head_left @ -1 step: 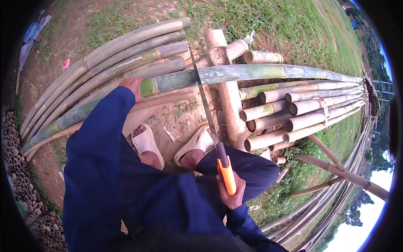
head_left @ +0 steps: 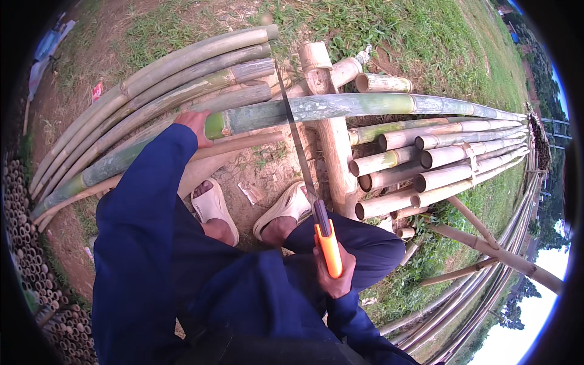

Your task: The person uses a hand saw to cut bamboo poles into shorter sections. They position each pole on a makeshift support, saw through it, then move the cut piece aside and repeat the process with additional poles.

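Note:
A long green bamboo pole (head_left: 347,105) runs from the lower left to the far right, across an upright-looking bamboo post (head_left: 334,155). My left hand (head_left: 196,128) is wrapped round the pole beside a bright green joint. In my right hand (head_left: 340,280), above my right thigh, is the orange handle of a hand saw (head_left: 328,249). Its long, thin blade points away from me and crosses the pole to the right of my left hand. Whether the teeth have cut into the bamboo I cannot tell.
Several dry bamboo poles (head_left: 201,59) lie side by side at the left. A stack of cut bamboo poles (head_left: 398,159) shows open ends at the right. A short bamboo piece (head_left: 383,83) lies beyond the green pole. My sandalled feet (head_left: 283,213) stand on bare soil near the saw.

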A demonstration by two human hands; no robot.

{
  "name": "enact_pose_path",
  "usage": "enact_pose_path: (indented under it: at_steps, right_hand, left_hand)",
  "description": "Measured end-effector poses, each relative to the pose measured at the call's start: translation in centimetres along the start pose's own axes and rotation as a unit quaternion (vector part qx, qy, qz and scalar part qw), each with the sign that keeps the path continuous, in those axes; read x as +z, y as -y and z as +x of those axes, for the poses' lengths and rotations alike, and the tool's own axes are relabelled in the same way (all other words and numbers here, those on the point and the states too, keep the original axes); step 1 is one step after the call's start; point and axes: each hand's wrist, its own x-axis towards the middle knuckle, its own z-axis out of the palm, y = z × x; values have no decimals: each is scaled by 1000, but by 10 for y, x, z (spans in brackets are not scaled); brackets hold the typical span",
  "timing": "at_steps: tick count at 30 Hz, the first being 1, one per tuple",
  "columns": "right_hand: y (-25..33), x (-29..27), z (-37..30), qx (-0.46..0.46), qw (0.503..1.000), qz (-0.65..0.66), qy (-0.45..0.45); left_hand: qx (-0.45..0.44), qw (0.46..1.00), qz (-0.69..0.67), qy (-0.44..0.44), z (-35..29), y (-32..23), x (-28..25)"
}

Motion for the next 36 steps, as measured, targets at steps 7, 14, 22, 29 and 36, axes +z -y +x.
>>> enact_pose_path:
  at_steps: [7, 14, 22, 29, 36]
  right_hand:
    - [-6, 44, 80, -13, 997, 73, -20]
    - [-2, 11, 14, -18, 1000, 9, -21]
    - [2, 15, -1, 23, 1000, 13, -15]
    - [-19, 33, 63, -16, 999, 44, -27]
    - [-3, 5, 7, 28, 999, 17, -10]
  left_hand:
    - [-2, 1000, -9, -3, -6, -2, -4]
    - [-19, 1000, 17, -3, 4, -6, -6]
    - [-20, 999, 6, 29, -1, -4, -15]
    - [-20, 999, -21, 15, 7, -10, -10]
    - [-1, 1000, -7, -9, -2, 5, -4]
